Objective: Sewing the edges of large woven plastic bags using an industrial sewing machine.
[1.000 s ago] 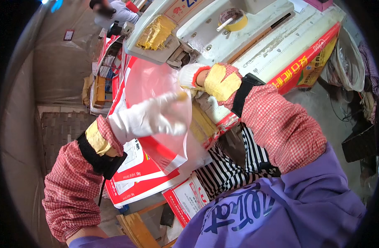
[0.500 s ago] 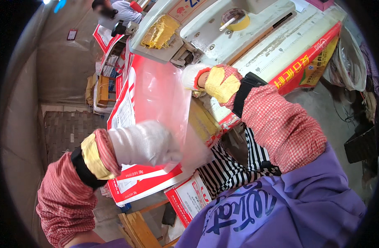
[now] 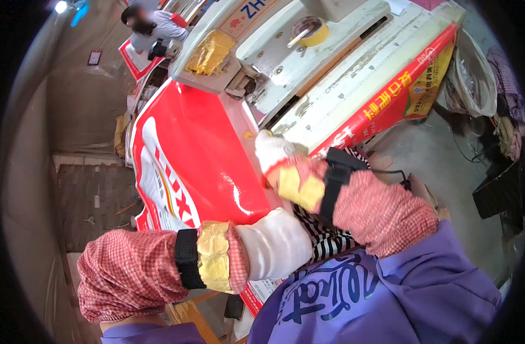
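Note:
A glossy red printed plastic sack lies in front of me, with white panels along its left side. My left hand, in a white knit glove, reaches across to the sack's near right corner. Its fingers are hidden from view. My right hand, also gloved in white, is at the sack's right edge beside the machine bed. Its fingers are bent and drawn together, and whatever they grip is hidden. A strip of pale translucent film shows along the sack's right edge, by the sewing machine.
A roll of yellow tape rests on the machine. Red printed sheeting covers the machine table's front edge. A clear plastic bag hangs at the right. Wooden bars stand below, and another person is at far left.
My left hand has swung right, toward my right hand. My right hand has come nearer and lower. The translucent film no longer covers the sack, so its red face shows.

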Motion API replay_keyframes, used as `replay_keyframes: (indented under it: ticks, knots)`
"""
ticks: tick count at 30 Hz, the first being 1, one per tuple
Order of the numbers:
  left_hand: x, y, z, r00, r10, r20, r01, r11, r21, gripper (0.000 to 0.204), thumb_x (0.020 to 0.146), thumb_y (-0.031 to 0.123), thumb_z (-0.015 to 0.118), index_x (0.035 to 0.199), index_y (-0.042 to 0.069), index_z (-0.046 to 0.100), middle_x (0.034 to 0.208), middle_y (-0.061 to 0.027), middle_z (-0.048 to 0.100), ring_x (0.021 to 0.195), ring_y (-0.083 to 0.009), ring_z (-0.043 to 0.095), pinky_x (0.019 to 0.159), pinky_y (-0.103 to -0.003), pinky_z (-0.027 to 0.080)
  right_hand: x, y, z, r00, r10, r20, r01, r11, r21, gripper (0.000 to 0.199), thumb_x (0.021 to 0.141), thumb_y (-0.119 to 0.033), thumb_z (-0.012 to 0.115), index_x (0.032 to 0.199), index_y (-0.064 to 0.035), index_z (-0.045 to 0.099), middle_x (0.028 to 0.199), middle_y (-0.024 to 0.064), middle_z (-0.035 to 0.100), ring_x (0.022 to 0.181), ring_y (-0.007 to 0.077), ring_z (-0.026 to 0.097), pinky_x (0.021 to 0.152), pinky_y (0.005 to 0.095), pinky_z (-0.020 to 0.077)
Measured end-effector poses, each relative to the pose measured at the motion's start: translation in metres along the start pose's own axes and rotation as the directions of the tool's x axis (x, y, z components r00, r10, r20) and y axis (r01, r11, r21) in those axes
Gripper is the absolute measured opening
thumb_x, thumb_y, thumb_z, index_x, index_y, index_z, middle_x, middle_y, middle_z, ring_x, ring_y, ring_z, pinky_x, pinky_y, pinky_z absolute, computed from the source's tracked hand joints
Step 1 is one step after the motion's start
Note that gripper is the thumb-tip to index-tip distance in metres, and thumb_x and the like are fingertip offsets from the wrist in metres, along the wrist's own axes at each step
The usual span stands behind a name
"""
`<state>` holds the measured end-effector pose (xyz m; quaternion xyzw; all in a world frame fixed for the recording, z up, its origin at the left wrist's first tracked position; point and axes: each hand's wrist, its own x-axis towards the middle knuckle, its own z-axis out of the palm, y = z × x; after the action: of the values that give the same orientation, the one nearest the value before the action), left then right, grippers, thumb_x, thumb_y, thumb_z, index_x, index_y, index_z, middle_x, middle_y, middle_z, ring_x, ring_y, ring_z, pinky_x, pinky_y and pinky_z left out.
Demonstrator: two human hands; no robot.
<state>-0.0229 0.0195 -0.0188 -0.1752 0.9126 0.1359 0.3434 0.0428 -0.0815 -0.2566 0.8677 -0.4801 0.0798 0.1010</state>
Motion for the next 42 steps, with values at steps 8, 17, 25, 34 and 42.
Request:
replay_keyframes:
  ticks: [8,17,25,34,42]
  knots:
    - [0.002,-0.028,-0.028,0.900,-0.127,0.417,0.139,0.990,0.001,0.014,0.069,0.024,0.061,0.066,0.011,0.066,0.060,-0.0059,0.060,0.062,-0.0250,0.062,0.050,-0.036,0.047,-0.022,0.036,-0.052,0.962,0.266,-0.064,-0.171,0.769,0.616,0.014,0.075,-0.013,0.058,0.084,-0.0031,0.058,0.065,0.0121,0.060,0.056,0.0261,0.061,0.048,0.0383,0.0482]
    - [-0.061,-0.099,-0.060,0.655,-0.543,0.525,0.350,0.834,0.426,0.026,0.073,0.035,0.060,0.064,0.011,0.066,0.058,-0.0075,0.059,0.058,-0.0251,0.061,0.056,-0.035,0.046,0.042,0.036,-0.064,0.991,0.036,0.132,-0.073,0.956,0.284,0.015,0.071,-0.015,0.057,0.082,-0.0067,0.064,0.074,0.0085,0.062,0.070,0.0239,0.061,0.057,0.0389,0.0478]
    - [-0.028,-0.011,0.001,0.979,-0.012,0.205,0.052,0.980,-0.190,0.004,0.064,0.008,0.060,0.061,0.009,0.063,0.058,-0.0064,0.059,0.055,-0.0241,0.060,0.045,-0.036,0.045,-0.045,0.056,-0.116,0.810,-0.570,-0.140,0.585,0.766,0.266,0.013,0.068,-0.014,0.062,0.079,-0.0073,0.064,0.079,0.0119,0.062,0.073,0.0287,0.061,0.065,0.0416,0.0483]
    - [-0.015,-0.025,0.023,0.999,0.037,-0.027,-0.043,0.941,-0.337,0.008,0.066,0.017,0.055,0.067,0.010,0.059,0.059,-0.0066,0.055,0.054,-0.0266,0.057,0.050,-0.036,0.048,-0.011,0.070,-0.080,0.719,-0.469,-0.513,0.607,0.064,0.792,0.016,0.079,-0.002,0.053,0.092,-0.0046,0.063,0.082,0.0058,0.065,0.074,0.0186,0.061,0.067,0.0272,0.0485]
    - [-0.025,-0.017,0.024,0.991,0.046,-0.124,-0.076,0.966,-0.246,0.008,0.069,0.017,0.054,0.069,0.011,0.058,0.059,-0.0070,0.056,0.056,-0.0268,0.058,0.050,-0.036,0.046,0.011,0.110,-0.124,0.935,-0.027,0.355,-0.312,0.419,0.853,0.055,0.077,-0.039,0.056,0.111,0.0033,0.050,0.093,0.0235,0.061,0.087,0.0354,0.060,0.076,0.0376,0.0477]
